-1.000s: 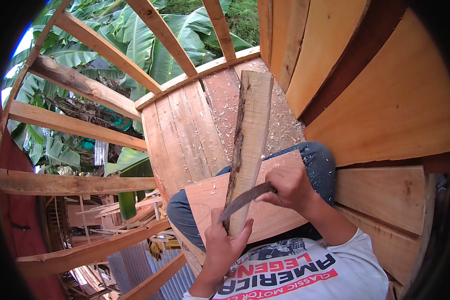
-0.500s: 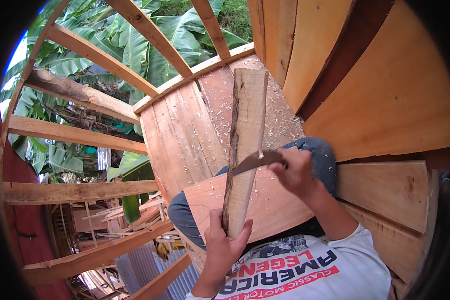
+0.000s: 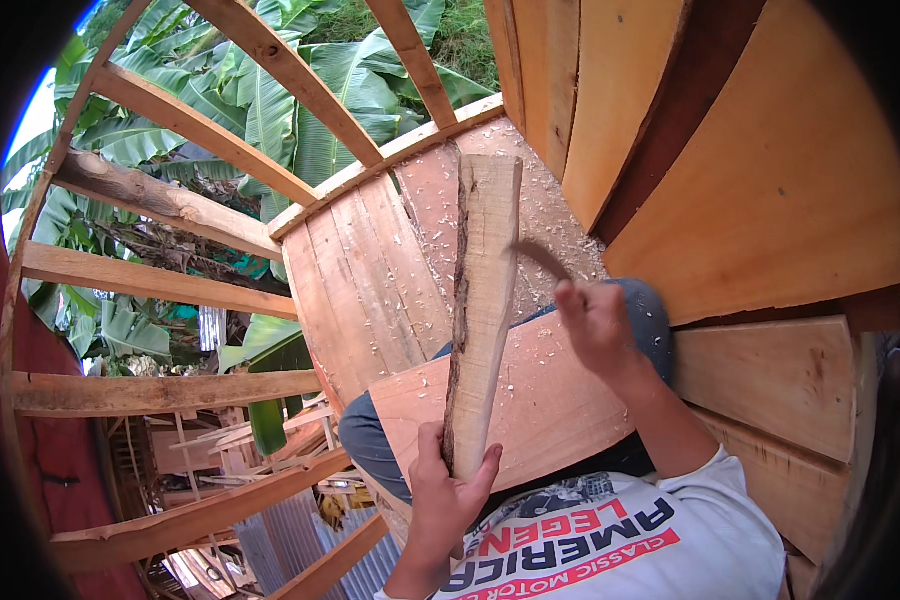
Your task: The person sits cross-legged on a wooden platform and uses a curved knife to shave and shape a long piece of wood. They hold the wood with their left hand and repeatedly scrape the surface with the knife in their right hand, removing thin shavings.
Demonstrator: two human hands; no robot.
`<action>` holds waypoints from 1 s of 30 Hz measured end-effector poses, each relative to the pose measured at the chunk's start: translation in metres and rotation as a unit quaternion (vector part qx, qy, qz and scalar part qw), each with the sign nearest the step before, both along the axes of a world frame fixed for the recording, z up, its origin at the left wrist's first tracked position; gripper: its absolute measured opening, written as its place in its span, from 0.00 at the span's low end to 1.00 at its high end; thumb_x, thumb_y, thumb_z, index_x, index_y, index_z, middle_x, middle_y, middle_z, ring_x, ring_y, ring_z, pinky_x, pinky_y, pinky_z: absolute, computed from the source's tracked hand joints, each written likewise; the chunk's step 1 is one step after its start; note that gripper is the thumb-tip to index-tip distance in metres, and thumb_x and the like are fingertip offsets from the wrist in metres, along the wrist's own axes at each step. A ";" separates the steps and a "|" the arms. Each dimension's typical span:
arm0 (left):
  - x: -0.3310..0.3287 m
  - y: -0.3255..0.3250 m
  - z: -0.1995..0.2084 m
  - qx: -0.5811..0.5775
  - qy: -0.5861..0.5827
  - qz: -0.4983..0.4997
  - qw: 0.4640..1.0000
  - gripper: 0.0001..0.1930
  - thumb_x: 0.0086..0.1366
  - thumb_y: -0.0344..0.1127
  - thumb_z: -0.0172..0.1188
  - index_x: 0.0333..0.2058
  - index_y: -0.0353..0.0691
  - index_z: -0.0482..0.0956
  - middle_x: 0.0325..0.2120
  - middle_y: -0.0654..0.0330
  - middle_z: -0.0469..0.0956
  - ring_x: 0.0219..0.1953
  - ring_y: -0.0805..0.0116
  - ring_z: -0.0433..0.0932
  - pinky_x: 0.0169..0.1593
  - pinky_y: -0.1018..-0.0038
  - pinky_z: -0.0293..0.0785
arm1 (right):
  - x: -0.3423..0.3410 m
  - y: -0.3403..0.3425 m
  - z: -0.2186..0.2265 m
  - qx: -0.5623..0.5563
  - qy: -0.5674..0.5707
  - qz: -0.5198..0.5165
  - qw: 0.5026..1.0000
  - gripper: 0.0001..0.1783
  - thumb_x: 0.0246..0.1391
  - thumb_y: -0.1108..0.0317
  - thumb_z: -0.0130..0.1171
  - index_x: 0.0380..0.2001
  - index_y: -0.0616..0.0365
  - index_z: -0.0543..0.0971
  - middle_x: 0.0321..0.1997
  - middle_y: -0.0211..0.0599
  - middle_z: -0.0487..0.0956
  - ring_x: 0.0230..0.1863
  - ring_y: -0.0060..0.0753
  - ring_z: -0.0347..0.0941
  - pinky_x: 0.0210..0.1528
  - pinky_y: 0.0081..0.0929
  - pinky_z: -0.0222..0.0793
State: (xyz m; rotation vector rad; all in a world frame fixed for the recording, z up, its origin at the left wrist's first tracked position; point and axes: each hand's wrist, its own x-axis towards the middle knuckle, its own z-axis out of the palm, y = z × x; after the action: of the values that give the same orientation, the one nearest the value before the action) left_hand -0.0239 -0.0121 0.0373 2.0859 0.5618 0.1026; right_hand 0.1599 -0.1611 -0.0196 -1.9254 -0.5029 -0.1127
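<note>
Mid-frame, the left hand point(image 3: 450, 497) grips a plank point(image 3: 485, 310), the right hand point(image 3: 602, 327) a knife point(image 3: 543, 260). Its bark point(image 3: 457, 345) remains leftward; the plank's right side seems pared.

The wood piece point(image 3: 490, 310) I watch remotely is pale tan and finely grained, its bark point(image 3: 459, 290) mottled dark brown. I see a dull brown-grey blade point(image 3: 544, 258), a pinkish board point(image 3: 545, 400), blue-grey trousers point(image 3: 362, 435), a white shirt point(image 3: 715, 530) printed in red and black, and green leaves point(image 3: 270, 110) with fine parallel ribs.

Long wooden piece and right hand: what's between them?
In the head view, a curved knife, held in the right hand, points toward the right edge of the long wooden piece.
</note>
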 end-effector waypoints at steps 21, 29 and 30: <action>-0.010 0.001 -0.003 0.061 -0.008 -0.005 0.998 0.21 0.51 0.32 0.68 0.37 0.35 0.64 0.20 0.55 0.71 0.21 0.70 0.71 0.27 0.74 0.68 | -0.035 -0.009 0.003 -0.118 -0.113 0.033 0.986 0.33 0.49 0.38 0.56 0.11 0.59 0.71 0.11 0.40 0.68 0.13 0.43 0.69 0.16 0.33 0.62; -0.014 0.002 -0.001 0.046 0.026 -0.006 0.999 0.20 0.51 0.33 0.68 0.36 0.35 0.65 0.18 0.51 0.73 0.20 0.60 0.75 0.25 0.70 0.70 | -0.003 -0.024 0.004 -0.129 -0.060 -0.098 0.985 0.34 0.51 0.38 0.54 0.13 0.61 0.71 0.11 0.44 0.68 0.15 0.45 0.70 0.17 0.32 0.61; -0.019 0.003 -0.003 0.042 0.031 -0.015 0.999 0.20 0.51 0.34 0.68 0.36 0.35 0.65 0.18 0.48 0.73 0.21 0.53 0.77 0.25 0.67 0.71 | 0.004 -0.028 0.006 -0.111 -0.005 -0.140 0.984 0.34 0.52 0.38 0.54 0.13 0.62 0.72 0.11 0.46 0.68 0.15 0.47 0.70 0.17 0.33 0.61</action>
State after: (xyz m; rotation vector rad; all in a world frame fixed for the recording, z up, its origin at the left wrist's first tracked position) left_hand -0.0431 -0.0088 0.0340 2.1851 0.5719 0.0457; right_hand 0.1643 -0.1890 -0.0133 -2.2075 -0.2561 -0.2584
